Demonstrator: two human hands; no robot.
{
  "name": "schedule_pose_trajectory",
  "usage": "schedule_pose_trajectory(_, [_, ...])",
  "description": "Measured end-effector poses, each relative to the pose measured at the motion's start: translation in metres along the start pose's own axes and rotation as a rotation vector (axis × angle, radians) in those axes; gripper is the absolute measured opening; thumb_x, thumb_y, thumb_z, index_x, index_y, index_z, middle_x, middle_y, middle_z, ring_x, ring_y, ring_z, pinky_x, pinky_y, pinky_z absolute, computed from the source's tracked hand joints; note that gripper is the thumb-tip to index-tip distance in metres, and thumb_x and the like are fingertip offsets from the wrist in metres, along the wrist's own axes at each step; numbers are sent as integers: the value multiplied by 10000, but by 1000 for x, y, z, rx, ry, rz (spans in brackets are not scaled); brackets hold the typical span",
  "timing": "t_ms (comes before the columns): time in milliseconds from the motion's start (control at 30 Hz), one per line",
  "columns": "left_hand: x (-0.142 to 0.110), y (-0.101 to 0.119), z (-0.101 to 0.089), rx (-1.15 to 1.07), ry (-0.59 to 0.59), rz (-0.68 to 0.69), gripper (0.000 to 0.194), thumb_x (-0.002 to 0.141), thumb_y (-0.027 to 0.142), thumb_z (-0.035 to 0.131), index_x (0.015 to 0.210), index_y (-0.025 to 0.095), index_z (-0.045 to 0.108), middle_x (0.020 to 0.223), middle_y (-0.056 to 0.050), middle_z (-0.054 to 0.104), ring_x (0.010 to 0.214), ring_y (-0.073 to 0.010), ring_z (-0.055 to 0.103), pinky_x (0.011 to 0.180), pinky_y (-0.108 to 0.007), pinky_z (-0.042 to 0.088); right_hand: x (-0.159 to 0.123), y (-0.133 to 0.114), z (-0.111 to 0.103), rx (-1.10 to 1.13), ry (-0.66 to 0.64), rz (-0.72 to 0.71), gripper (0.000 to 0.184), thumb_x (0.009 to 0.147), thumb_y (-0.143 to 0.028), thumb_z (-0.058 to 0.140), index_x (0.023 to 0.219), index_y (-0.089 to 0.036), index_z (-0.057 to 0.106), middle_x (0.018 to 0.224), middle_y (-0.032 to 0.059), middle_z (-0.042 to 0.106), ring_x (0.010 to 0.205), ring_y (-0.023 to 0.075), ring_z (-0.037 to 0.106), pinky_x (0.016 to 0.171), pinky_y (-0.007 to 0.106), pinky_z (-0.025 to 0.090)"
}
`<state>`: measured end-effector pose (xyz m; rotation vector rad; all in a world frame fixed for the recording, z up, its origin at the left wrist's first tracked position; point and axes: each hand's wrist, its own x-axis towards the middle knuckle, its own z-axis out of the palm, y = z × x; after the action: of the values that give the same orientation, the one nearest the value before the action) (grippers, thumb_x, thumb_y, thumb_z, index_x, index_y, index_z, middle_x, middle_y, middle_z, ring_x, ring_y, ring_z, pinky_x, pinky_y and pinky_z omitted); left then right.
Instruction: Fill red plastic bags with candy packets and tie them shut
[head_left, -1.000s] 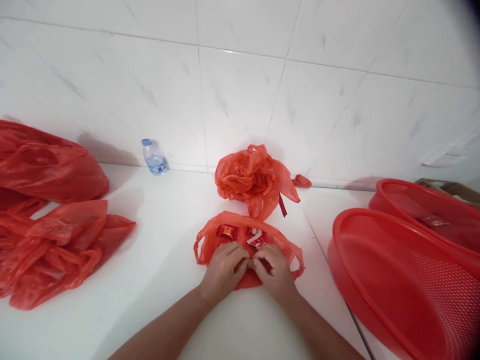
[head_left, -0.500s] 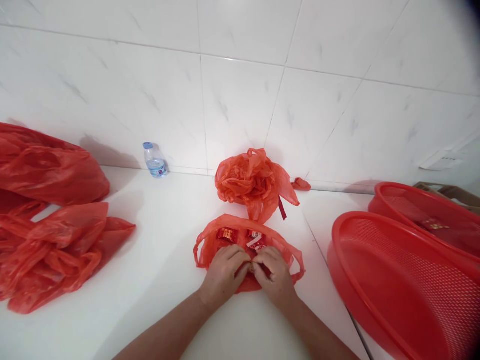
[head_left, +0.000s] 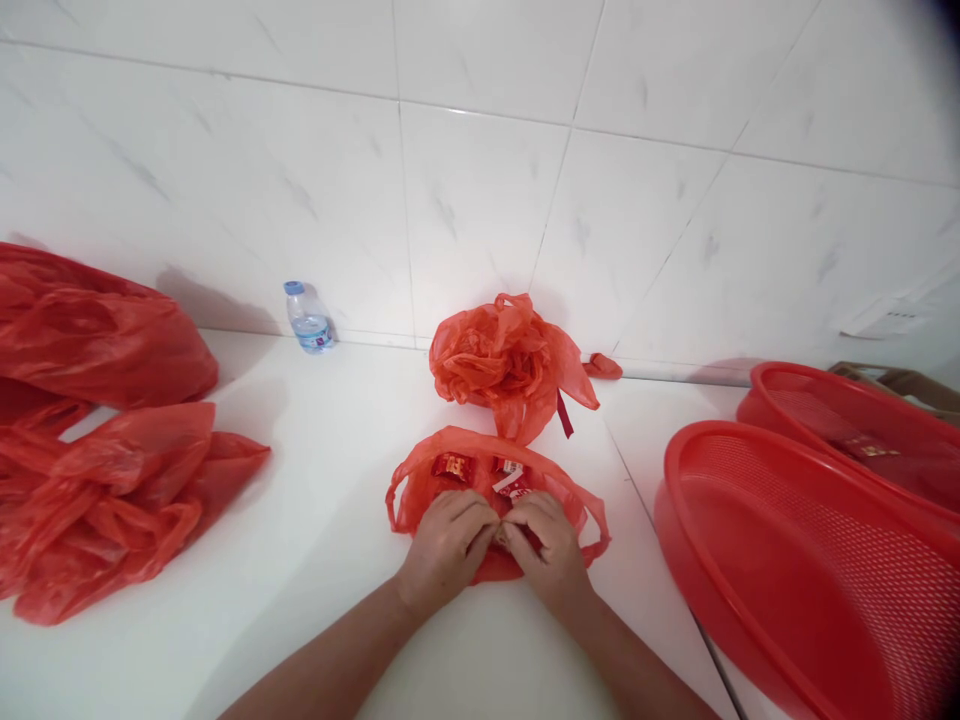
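An open red plastic bag [head_left: 411, 475] lies in front of me with its loop handles spread to either side. Inside it are small red wrapped packets [head_left: 453, 467], some with white and gold print. My left hand [head_left: 448, 540] and my right hand [head_left: 553, 550] meet over the bag's near part. Thumbs and fingers of both are pinched together, tip to tip. Between them shows a small brownish bit [head_left: 502, 537], too hidden to name. The hands cover much of the bag's near side.
Behind the bag sits a crumpled red bag bundle [head_left: 502, 360]. Full red bags [head_left: 97, 320] stand at left, near a small water bottle [head_left: 309, 322]. Two red plastic baskets [head_left: 780, 560] are at right, beside a table seam. A tiled wall [head_left: 480, 200] closes the back.
My fingertips have shifted slightly at the pinch, showing a little more of the small brownish bit. Otherwise the view has only tilted a touch.
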<state>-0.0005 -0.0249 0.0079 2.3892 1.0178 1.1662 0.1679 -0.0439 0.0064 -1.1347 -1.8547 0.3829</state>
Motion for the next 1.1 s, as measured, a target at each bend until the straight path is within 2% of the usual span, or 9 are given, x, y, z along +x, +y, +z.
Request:
schedule_pose_trajectory(67, [0, -3, -1, -12, 62, -86, 166, 888, 178, 434, 800, 194, 575, 770, -27, 611, 725, -139, 564, 688, -282, 462, 0, 2, -3, -4, 57, 27, 107, 835, -208, 517, 914, -225, 587, 844, 35, 620, 805, 188, 564, 726, 352, 471])
schedule_pose_trajectory(167, [1, -11, -1, 24, 187, -243, 168, 874, 186, 466, 1015, 208, 554, 954, -50, 636, 878, -170, 593, 767, -319, 493, 1, 8, -6, -77, 152, 98, 259, 847, -238, 513, 1103, -236, 547, 1046, 72, 622, 971, 224, 572, 836, 400, 471])
schedule_pose_trajectory(267, [1, -18, -3, 73, 234, -244, 255, 859, 185, 488, 1109, 217, 527, 1084, -64, 613, 1009, -194, 574, 857, -354, 482, 1, 14, -6, -180, 163, 159, 317, 854, -234, 497, 1170, -238, 519, 1133, 79, 612, 1061, 233, 558, 910, 421, 452])
schedule_pose_trajectory(467, [5, -17, -11, 198, 44, -153, 139, 836, 239, 535, 968, 210, 567, 906, -41, 637, 835, -188, 601, 734, -325, 482, 0, 22, 3, -379, 78, 185, 578, 708, -253, 629, 1257, -217, 452, 1118, 96, 617, 1028, 301, 570, 859, 480, 479])
schedule_pose_trajectory(567, [6, -15, -16, 358, -121, -204, 324, 676, 349, 702, 925, 199, 561, 875, -59, 627, 789, -242, 590, 675, -359, 463, 1, 23, 4, -451, 39, 199, 581, 690, -189, 607, 1251, -200, 457, 1069, 111, 629, 986, 316, 582, 841, 491, 481])
schedule_pose_trajectory(667, [6, -12, -20, 409, -222, -267, 421, 567, 347, 759, 902, 203, 549, 878, -69, 614, 755, -251, 576, 619, -343, 443, 1, 21, 2, -473, 66, 261, 510, 724, -150, 545, 1228, -181, 473, 1054, 116, 637, 965, 302, 595, 817, 469, 499])
schedule_pose_trajectory(900, [5, -6, -20, 342, -303, -348, 433, 609, 207, 660, 1025, 219, 541, 997, -77, 593, 852, -246, 562, 691, -331, 447, -1, 17, 1, -368, 209, 138, 423, 818, -205, 487, 1239, -187, 458, 1157, 102, 603, 1067, 240, 567, 903, 428, 481])
schedule_pose_trajectory(1000, [5, -6, -20, 322, -286, -373, 465, 637, 72, 532, 1075, 225, 525, 1046, -67, 588, 930, -238, 552, 729, -322, 457, -1, 17, 3, -314, 184, 129, 399, 840, -214, 471, 1238, -185, 451, 1158, 97, 599, 1082, 218, 555, 928, 406, 470])
schedule_pose_trajectory(1100, [6, -7, -21, 297, -223, -371, 530, 623, 1, 468, 1101, 225, 512, 1079, -58, 580, 982, -229, 540, 777, -329, 469, 0, 16, 3, -313, 68, 187, 428, 828, -247, 506, 1248, -193, 443, 1175, 90, 592, 1087, 226, 552, 925, 408, 472])
